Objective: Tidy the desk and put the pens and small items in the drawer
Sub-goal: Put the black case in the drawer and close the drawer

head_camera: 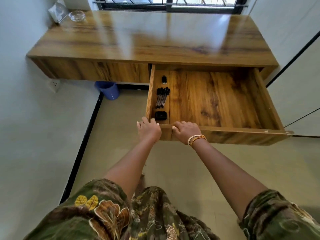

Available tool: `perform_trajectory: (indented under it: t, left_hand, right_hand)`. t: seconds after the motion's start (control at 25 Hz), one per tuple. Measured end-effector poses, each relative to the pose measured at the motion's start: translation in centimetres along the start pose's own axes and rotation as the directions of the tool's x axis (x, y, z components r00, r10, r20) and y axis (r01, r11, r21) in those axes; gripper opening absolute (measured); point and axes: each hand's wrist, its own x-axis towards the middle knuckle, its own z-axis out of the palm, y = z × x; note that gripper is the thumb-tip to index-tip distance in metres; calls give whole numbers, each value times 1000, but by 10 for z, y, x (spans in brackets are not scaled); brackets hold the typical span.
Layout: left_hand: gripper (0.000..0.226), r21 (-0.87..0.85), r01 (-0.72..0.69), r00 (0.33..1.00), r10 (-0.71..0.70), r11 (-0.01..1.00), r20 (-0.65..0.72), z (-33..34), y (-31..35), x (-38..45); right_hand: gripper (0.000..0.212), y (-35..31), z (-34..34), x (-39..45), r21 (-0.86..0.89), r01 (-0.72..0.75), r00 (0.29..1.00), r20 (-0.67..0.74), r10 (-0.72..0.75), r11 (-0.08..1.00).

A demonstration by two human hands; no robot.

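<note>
The wooden drawer [225, 134] of the desk [138, 40] stands pulled far out. Along its left side lie several black pens [162, 97] side by side, a small black item [164, 79] behind them and a flat black case [161, 116] in front. My left hand [149, 129] rests on the drawer's front left corner, fingers spread over the rim. My right hand [186, 131], with bangles on the wrist, grips the front edge of the drawer just to the right of the left hand.
A glass bowl [77, 15] and a clear plastic bag [58, 11] sit at the desk's far left corner. A blue bucket [108, 90] stands on the floor under the desk. A wall socket [55, 84] is at left. A window is behind the desk.
</note>
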Motion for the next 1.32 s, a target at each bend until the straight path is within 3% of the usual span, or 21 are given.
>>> perform_trajectory:
  t: [0.08, 0.16, 0.24, 0.32, 0.36, 0.4, 0.44, 0.48, 0.52, 0.56, 0.6, 0.68, 0.84, 1.08, 1.32]
  left_hand:
    - [32, -150, -31, 998, 24, 988, -52, 8, -2, -16]
    - [31, -280, -119, 979, 65, 953, -193, 15, 2, -37]
    - [28, -246, -216, 938, 131, 945, -322, 21, 11, -54]
    - [25, -283, -196, 957, 119, 939, -265, 32, 18, -61]
    - [24, -377, -87, 990, 39, 922, -132, 37, 24, -60]
    - [28, -492, 90, 996, -72, 866, 56, 37, 30, -57]
    - [33, -590, 296, 949, -161, 751, 270, 35, 37, -55]
    - [39, -666, 467, 872, -179, 581, 455, 33, 42, -52]
    - [41, -720, 574, 809, -134, 391, 572, 30, 50, -53]
    - [43, -745, 629, 773, -74, 220, 630, 27, 59, -53]
    - [45, -760, 641, 767, -38, 111, 641, 22, 68, -52]
    - [48, -773, 634, 772, -59, 18, 633, 12, 84, -48]
    - [41, -735, 678, 724, -164, -12, 670, 13, 100, -32]
    - [36, -693, 721, 675, -201, -27, 710, 16, 107, 4]
    - [38, -723, 689, 714, -210, 41, 668, 16, 125, 68]
  right_hand:
    - [43, 10, 8, -14, 38, 48, 998, -49, -46, 998]
    - [41, 15, 15, -28, 252, 69, 977, -214, -14, 965]
    - [29, 16, 16, -45, 497, 52, 912, -377, 162, 866]
    - [28, 21, 18, -60, 650, -76, 853, -351, 387, 756]
    - [27, 25, 21, -62, 748, -173, 835, -234, 499, 640]
    - [26, 31, 23, -60, 875, -263, 794, -43, 606, 407]
    - [22, 36, 22, -58, 942, -323, 736, 194, 649, 85]
    - [19, 41, 19, -54, 908, -344, 696, 418, 584, -240]
    - [25, 46, 14, -51, 826, -320, 692, 538, 481, -463]
    - [33, 53, 11, -47, 774, -290, 707, 570, 419, -563]
    - [39, 57, 6, -43, 741, -259, 721, 575, 387, -619]
    - [45, 63, -4, -35, 709, -218, 724, 578, 376, -670]
    - [36, 66, -15, -20, 713, -273, 682, 617, 393, -646]
    - [36, 78, -25, 9, 700, -294, 681, 631, 371, -651]
    - [35, 92, -40, 70, 732, -318, 677, 620, 397, -602]
